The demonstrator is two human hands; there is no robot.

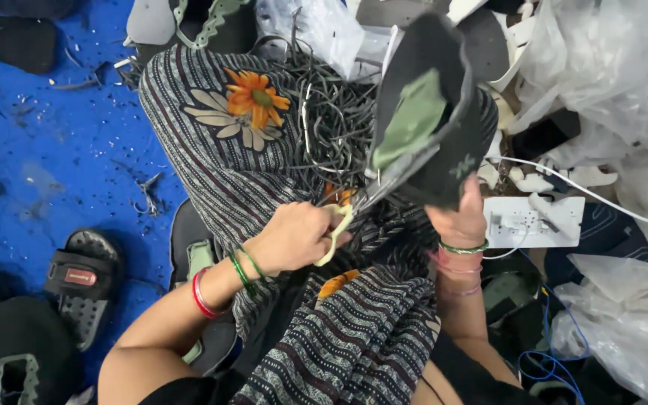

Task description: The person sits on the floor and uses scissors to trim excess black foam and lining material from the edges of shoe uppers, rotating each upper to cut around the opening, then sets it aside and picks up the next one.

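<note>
Left hand [294, 238] clamped on pale-handled scissors [354, 206] mid-cut at the lower edge of a black-and-green fabric shoe upper [425, 120], right hand [459, 217] gripping it over the lap; trimmed black strips [324, 127] piled, edge unfinished.

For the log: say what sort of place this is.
Likely a small footwear workshop, worked seated on the floor: scissors trimming a black shoe upper, a heap of black offcut strips, cut pieces on the blue floor.
</note>
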